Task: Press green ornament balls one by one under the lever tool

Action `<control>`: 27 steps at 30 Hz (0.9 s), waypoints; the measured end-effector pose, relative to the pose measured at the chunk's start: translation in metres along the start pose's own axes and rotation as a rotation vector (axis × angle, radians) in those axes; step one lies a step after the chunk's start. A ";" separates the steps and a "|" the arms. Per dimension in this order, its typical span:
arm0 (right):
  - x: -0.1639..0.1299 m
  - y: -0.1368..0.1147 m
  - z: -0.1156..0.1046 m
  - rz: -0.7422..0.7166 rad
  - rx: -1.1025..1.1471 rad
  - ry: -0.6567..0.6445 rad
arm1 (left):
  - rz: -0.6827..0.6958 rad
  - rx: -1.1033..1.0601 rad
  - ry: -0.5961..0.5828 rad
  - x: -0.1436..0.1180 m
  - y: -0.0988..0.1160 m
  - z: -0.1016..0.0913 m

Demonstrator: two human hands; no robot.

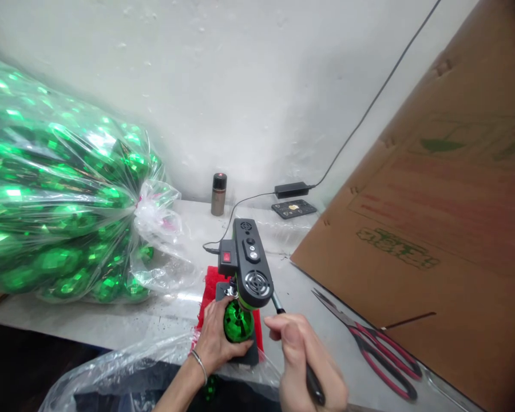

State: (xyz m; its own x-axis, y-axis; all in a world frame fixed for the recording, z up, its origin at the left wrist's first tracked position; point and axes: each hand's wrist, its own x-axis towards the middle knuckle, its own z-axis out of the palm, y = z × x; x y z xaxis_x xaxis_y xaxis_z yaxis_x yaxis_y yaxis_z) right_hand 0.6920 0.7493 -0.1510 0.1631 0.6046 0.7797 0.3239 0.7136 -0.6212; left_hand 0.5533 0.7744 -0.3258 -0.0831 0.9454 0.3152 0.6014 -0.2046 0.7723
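My left hand [217, 343] cups the green ball [237, 322] under the small press [248, 264], fingers wrapped round it. Right of the press my right hand [305, 361] grips closed on the lever handle [296, 349], which slants toward me.

The left hand [214, 337] reaches forward from the lower edge, wrist straight, fingers curled and cupped in a sideways grasp. The right hand [304, 360] sits nearer, closed in a fist, thumb pressed on top, knuckles facing left.
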 end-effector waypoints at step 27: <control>-0.026 0.018 0.013 -0.089 -0.051 0.161 | 0.081 0.045 0.033 0.000 0.010 -0.003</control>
State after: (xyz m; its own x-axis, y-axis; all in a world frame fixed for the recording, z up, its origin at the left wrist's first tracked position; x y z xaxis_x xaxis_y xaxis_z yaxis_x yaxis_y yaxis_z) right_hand 0.6818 0.7509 -0.1831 0.2771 0.4725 0.8366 0.3899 0.7405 -0.5474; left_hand 0.5566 0.7710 -0.3164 -0.0583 0.9170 0.3946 0.6425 -0.2681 0.7179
